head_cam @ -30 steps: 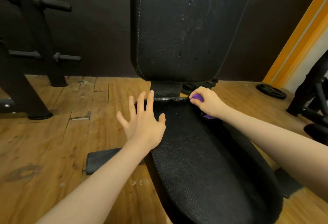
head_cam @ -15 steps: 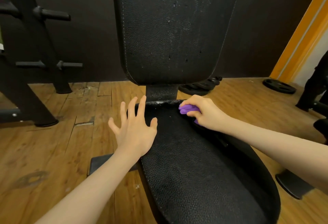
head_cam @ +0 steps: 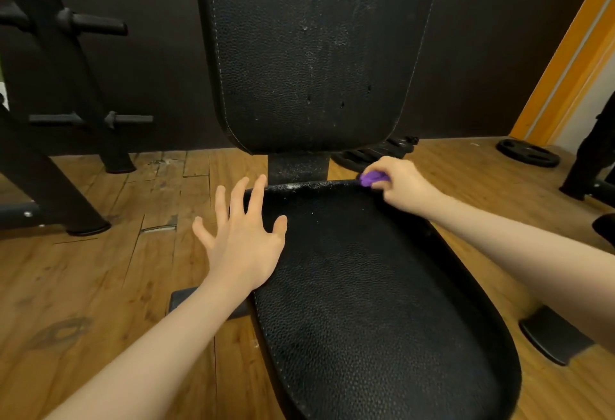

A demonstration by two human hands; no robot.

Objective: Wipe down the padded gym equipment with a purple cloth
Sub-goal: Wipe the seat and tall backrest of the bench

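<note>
the right hand [head_cam: 401, 185] holds the purple cloth [head_cam: 372, 179] bunched in curled fingers, pressed against the rear right corner of the seat pad [head_cam: 366, 286], where the pad's back edge meets the gap below the back pad [head_cam: 309, 53]. the left hand [head_cam: 241, 240] lies flat with fingers spread, gripping nothing, resting on the left rear edge of the seat pad, apparently to steady it. the cloth looks light, soft and easily crumpled; it should bunch into a wad and conform to seams and rounded edges. holding it as a compact wad gives firm pressure on narrow edges, while spreading it under a flat palm would likely suit the broad surfaces better. both pads are covered in black pebbled vinyl, which is likely firm yet slightly yielding, and the grain may hold dust. pale specks show along the seat's rear edge and across the back pad, so much wiping appears to remain. most of the cloth is hidden inside the fist, so its full extent cannot be judged. the top of the back pad is cut off by the frame, and the near end of the seat runs out of view. the black frame [head_cam: 63, 113] at the left and the weight plates [head_cam: 527, 153] on the wooden floor [head_cam: 83, 270] are dim against the dark wall.
</note>
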